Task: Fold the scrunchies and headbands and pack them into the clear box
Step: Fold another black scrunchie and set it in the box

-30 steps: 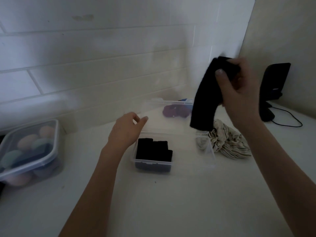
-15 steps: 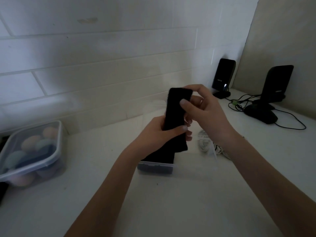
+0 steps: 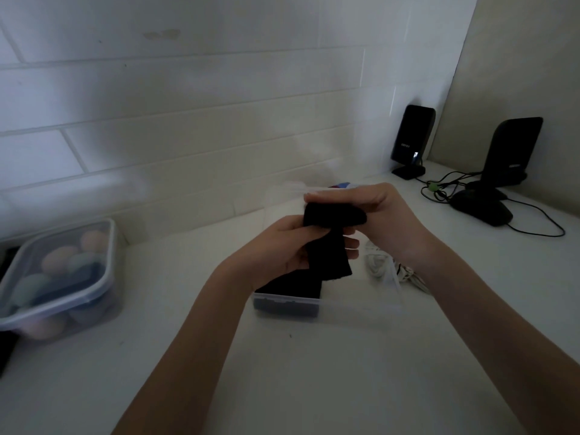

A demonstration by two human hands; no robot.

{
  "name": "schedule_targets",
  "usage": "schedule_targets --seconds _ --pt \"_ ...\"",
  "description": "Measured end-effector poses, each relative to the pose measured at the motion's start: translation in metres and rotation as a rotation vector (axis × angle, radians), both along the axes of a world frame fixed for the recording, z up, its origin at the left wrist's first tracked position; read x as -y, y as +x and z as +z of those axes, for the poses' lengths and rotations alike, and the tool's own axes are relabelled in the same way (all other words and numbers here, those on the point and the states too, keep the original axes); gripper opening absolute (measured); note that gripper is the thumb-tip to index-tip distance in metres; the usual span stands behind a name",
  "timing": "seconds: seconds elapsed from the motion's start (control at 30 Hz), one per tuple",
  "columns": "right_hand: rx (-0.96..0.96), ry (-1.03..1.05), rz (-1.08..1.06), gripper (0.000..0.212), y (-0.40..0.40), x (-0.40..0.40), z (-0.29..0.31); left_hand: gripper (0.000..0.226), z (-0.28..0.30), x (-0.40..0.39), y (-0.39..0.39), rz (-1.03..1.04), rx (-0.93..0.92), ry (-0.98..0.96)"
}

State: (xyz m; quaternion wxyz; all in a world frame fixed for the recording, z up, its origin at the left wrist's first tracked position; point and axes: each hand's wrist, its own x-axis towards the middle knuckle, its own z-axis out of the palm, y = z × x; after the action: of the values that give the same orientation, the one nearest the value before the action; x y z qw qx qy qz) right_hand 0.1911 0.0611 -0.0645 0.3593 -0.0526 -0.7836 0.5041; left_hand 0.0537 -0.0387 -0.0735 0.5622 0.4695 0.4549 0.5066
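Your left hand (image 3: pixel 282 249) and right hand (image 3: pixel 373 211) both grip the black fabric headband (image 3: pixel 332 237), folded over at its top, above the clear plastic box (image 3: pixel 361 306) on the white surface (image 3: pixel 314 372).

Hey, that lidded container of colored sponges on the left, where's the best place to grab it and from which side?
Probably from above, the left hand spanning the lidded container across its short sides, under the protruding lid rim; its rounded, see-through walls look smooth, and the rim gives fingers a ledge.
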Motion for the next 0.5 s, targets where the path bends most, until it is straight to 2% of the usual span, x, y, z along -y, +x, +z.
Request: schedule_targets --seconds 0.2,0.33,0.5 --pt "0.077 -0.046 0.116 0.041 0.0067 -0.0036 0.0045 0.029 0.0007 0.0007 -0.0003 -0.048 0.079 0.028" --pt "0.151 0.087 0.156 0.047 0.0094 -0.0026 0.0062 0.030 0.0017 -0.0041 -0.0036 0.026 0.139 0.017" --pt "0.219 0.250 0.077 0.042 0.0069 0.0003 0.0052 0.035 0.0017 -0.0031 -0.0062 0.070 0.142 0.009"
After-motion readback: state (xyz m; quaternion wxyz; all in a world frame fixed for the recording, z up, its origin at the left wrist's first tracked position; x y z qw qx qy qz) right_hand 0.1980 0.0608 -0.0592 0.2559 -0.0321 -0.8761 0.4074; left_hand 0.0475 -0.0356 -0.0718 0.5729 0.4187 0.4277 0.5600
